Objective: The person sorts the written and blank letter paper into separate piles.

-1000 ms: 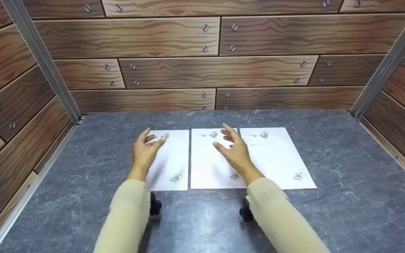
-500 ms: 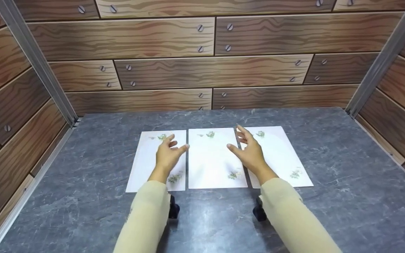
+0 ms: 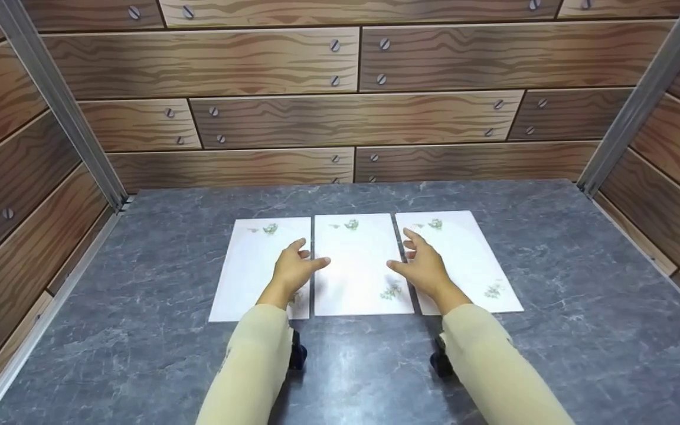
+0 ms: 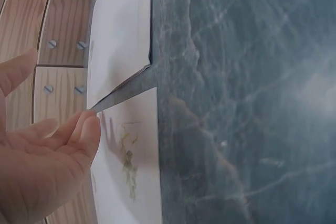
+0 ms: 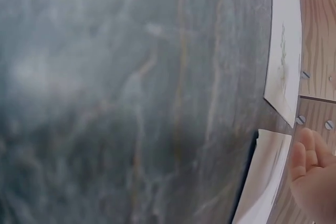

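Three white sheets with small green plant prints lie side by side on the table, with narrow gaps between them: the left sheet (image 3: 244, 274), the middle sheet (image 3: 355, 254) and the right sheet (image 3: 473, 254). My left hand (image 3: 294, 270) is over the gap between the left and middle sheets, thumb out to the right, and holds nothing. Over the inner edge of the right sheet is my right hand (image 3: 425, 268), its thumb pointing toward the left hand and its fingers loosely bent around nothing. The left wrist view shows the left hand's fingers (image 4: 86, 132) beside two sheet corners.
The grey marbled table (image 3: 576, 330) extends on all sides of the sheets. A wood-plank-patterned wall (image 3: 281, 121) closes off the back, with similar panels left and right and metal posts (image 3: 56, 106) at the corners. Black wrist devices (image 3: 297, 351) sit under the sleeves.
My left hand has moved right from the left sheet to the gap beside the middle one. My right hand has shifted right and slightly nearer. The sheets lie as before.
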A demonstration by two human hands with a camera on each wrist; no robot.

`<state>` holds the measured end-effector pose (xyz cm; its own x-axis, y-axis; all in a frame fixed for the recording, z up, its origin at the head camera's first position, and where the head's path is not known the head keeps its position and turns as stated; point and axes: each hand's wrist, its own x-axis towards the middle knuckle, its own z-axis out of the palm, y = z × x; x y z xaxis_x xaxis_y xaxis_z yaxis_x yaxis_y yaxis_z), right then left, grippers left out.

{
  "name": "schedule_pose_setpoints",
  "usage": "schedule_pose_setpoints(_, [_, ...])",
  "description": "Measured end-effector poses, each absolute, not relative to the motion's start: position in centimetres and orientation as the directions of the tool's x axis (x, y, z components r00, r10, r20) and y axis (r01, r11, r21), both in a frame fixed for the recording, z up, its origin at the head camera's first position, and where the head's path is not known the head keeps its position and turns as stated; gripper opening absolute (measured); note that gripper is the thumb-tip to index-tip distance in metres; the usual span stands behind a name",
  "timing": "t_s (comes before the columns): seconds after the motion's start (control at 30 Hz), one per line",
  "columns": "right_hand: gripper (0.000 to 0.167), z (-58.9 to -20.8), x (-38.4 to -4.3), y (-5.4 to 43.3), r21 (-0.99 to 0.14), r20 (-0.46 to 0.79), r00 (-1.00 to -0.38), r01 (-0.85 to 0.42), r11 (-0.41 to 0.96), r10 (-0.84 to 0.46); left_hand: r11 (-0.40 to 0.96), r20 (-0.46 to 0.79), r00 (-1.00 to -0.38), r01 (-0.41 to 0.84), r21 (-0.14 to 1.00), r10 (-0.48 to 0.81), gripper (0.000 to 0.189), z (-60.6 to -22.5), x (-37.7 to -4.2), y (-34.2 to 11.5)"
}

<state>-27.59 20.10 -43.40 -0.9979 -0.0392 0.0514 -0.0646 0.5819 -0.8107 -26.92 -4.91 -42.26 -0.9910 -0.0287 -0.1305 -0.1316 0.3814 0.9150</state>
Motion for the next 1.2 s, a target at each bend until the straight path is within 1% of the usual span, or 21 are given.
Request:
schedule_pose_setpoints(0.17, [0.081,-43.62,-27.58,20.18,-0.797,-0.013,-0.999,-0.009,0.604,-0.033,0.364,-0.147,-0.989,-0.148,0.92,-0.031,0.075,-42.53,-26.8,-4.65])
schedule_pose_setpoints(0.43, [0.076,-44.01,-27.58,20.16,-0.776,-0.048,-0.999,0.041,0.629,0.007,0.347,-0.16,-0.986,-0.167,0.923,-0.05,0.068,-42.8,-26.9,-4.54])
schedule_pose_setpoints(0.63, [0.071,-43.98,-27.58,20.15,-0.775,-0.029,-1.0,0.023,0.631,0.001,0.345,-0.146,-0.988,-0.155,0.926,-0.05,0.061,-42.85,-27.01,-4.53])
schedule_pose_setpoints(0.8, [0.07,-43.83,-27.49,20.12,-0.778,-0.044,-0.999,0.028,0.628,-0.01,0.353,-0.154,-0.986,-0.165,0.921,-0.059,0.06,-42.93,-27.13,-4.62])
schedule_pose_setpoints(0.97, [0.069,-43.89,-27.54,20.16,-0.776,-0.038,-0.999,0.021,0.631,-0.015,0.339,-0.156,-0.984,-0.175,0.924,-0.082,0.059,-42.98,-27.23,-4.8])
schedule_pose_setpoints(1.2, [0.067,-43.86,-27.58,20.17,-0.779,-0.032,-0.999,0.022,0.626,-0.004,0.308,-0.135,-0.987,-0.156,0.938,-0.088,0.052,-42.86,-27.31,-4.7])
